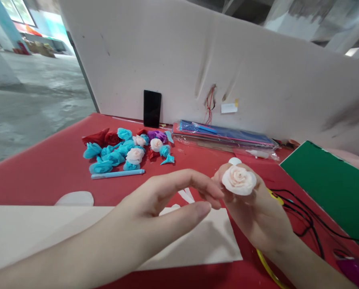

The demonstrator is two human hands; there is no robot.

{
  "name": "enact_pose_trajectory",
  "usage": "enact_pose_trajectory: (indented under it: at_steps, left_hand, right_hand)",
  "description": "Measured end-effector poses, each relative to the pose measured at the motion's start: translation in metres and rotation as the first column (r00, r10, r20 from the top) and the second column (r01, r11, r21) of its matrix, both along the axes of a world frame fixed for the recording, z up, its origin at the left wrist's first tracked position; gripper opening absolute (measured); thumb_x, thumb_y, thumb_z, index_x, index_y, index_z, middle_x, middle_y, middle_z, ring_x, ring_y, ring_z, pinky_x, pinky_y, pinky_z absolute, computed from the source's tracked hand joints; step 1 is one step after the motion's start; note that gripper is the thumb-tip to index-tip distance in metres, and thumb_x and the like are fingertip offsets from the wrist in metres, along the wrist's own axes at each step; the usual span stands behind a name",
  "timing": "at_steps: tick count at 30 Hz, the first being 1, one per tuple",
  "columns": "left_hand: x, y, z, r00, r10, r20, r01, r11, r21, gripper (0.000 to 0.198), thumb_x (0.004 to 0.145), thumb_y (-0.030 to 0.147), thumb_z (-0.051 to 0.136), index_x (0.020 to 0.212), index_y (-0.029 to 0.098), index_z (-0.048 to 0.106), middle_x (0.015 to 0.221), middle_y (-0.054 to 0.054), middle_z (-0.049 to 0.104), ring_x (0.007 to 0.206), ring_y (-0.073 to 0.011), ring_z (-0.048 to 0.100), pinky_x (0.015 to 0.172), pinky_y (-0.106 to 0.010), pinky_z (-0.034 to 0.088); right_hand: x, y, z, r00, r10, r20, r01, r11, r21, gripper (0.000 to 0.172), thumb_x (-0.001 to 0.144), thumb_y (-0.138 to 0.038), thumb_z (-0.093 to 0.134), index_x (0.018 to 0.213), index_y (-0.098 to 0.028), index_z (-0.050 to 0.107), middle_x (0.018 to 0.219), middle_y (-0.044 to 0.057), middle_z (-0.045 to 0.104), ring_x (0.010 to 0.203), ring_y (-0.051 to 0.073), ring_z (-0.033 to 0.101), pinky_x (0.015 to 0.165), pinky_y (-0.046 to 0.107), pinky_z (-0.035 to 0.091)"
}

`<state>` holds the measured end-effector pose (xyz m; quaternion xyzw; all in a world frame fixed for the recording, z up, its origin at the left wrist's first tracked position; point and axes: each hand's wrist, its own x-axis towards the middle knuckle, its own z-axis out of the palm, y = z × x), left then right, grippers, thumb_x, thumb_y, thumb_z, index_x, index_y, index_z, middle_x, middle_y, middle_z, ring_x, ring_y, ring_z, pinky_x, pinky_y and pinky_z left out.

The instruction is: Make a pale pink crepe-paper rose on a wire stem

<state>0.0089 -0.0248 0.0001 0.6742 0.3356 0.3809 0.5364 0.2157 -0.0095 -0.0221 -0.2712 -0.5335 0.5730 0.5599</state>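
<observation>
A pale cream-pink paper rose (239,180) faces up in my right hand (254,218), whose fingers are closed around its base and mostly hidden behind the petals. Just left of the rose hovers my left hand (167,212), its thumb and curved fingers apart with nothing between them. The left fingertips are close to the right hand; whether they touch it I cannot tell. Beneath both hands lies a long cream sheet of paper (203,245), with white cut petal pieces (186,195) near its far edge. A small white round piece (234,161) shows behind the right hand.
Crepe-paper flowers in blue (117,155), red (111,138), pink and purple are heaped at the back left, with a light-blue stick (117,174) before them. A phone (152,108) leans on the wall. Plastic-wrapped sheets (227,134), black cables (306,218) and a green board (327,188) lie rightward.
</observation>
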Motion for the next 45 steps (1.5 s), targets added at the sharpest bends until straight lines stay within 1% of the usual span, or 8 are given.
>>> enact_pose_trajectory:
  at_steps: [4,9,15,22,27,31,35,45]
  left_hand:
    - [0.001,0.002,-0.001,1.000,0.013,0.016,-0.013,1.000,-0.016,0.022,0.091,0.022,0.069,0.092,0.043,0.075,0.092,0.020,0.077,0.094,-0.0049,0.073,0.079,-0.002,0.052]
    - [0.004,0.001,0.002,0.984,-0.040,0.176,0.065,0.988,-0.138,0.022,0.093,0.015,0.065,0.087,0.033,0.075,0.092,0.015,0.078,0.098,-0.0098,0.074,0.086,-0.011,0.057]
    - [0.006,-0.003,0.005,0.969,-0.013,0.245,0.064,0.978,-0.201,0.029,0.096,0.007,0.056,0.084,0.027,0.074,0.081,0.013,0.072,0.089,-0.0045,0.071,0.081,-0.008,0.053]
    - [0.006,0.001,0.004,0.984,-0.037,0.173,0.077,0.969,-0.233,0.013,0.089,0.021,0.072,0.077,0.027,0.073,0.081,0.011,0.077,0.087,-0.0092,0.073,0.078,-0.011,0.055]
    - [0.006,-0.001,0.005,1.000,-0.019,0.018,0.023,0.964,-0.263,0.018,0.085,0.038,0.073,0.073,0.026,0.068,0.067,0.006,0.067,0.060,-0.0104,0.058,0.047,-0.015,0.040]
    - [0.006,-0.002,0.003,0.997,0.036,-0.062,-0.047,0.981,-0.186,0.016,0.079,0.038,0.075,0.071,0.026,0.069,0.069,0.005,0.067,0.067,-0.0130,0.062,0.058,-0.018,0.047]
    - [0.005,0.000,-0.002,0.991,0.050,-0.123,-0.070,0.984,-0.162,0.021,0.075,0.044,0.075,0.072,0.025,0.067,0.074,0.003,0.068,0.070,-0.0168,0.061,0.059,-0.024,0.046]
    - [0.007,0.003,0.001,0.999,0.030,0.043,-0.022,0.981,-0.193,0.009,0.075,0.022,0.074,0.068,0.024,0.070,0.068,0.008,0.068,0.069,-0.0107,0.062,0.063,-0.019,0.046]
  right_hand:
    - [-0.001,0.000,-0.003,0.996,0.088,-0.021,-0.089,0.991,-0.104,0.019,0.076,-0.036,0.090,0.075,-0.023,0.077,0.073,-0.003,0.063,0.068,0.011,0.060,0.066,0.020,0.056]
    - [-0.008,0.000,-0.006,0.991,0.112,-0.071,-0.118,0.989,-0.092,0.019,0.077,-0.031,0.088,0.070,-0.022,0.072,0.070,-0.004,0.059,0.063,0.010,0.055,0.066,0.022,0.056]
    - [-0.008,0.000,-0.008,0.982,0.152,-0.114,-0.161,0.984,-0.074,0.016,0.079,-0.027,0.088,0.074,-0.023,0.074,0.074,-0.005,0.063,0.061,0.006,0.057,0.068,0.019,0.056]
    - [-0.008,-0.001,-0.012,0.972,0.172,-0.160,-0.183,0.982,-0.055,0.011,0.079,-0.022,0.087,0.080,-0.026,0.078,0.084,-0.004,0.070,0.067,0.007,0.063,0.061,0.016,0.055]
    - [-0.010,-0.001,-0.013,0.981,0.166,-0.101,-0.167,0.986,0.006,0.015,0.081,-0.017,0.085,0.074,-0.026,0.076,0.080,-0.004,0.067,0.067,0.009,0.064,0.059,0.019,0.055]
    - [-0.010,-0.001,-0.015,0.986,0.134,-0.098,-0.131,0.991,0.029,0.017,0.078,-0.017,0.087,0.074,-0.028,0.075,0.080,-0.004,0.069,0.071,0.012,0.065,0.066,0.023,0.059]
    - [-0.010,0.000,-0.016,0.992,0.088,-0.094,-0.080,0.993,0.091,0.017,0.078,-0.015,0.087,0.076,-0.029,0.078,0.080,-0.004,0.073,0.075,0.011,0.067,0.071,0.022,0.060]
    - [-0.011,0.001,-0.012,0.998,-0.053,-0.016,0.055,0.941,0.335,0.015,0.081,-0.015,0.086,0.081,-0.029,0.079,0.081,-0.003,0.076,0.076,0.012,0.071,0.073,0.025,0.063]
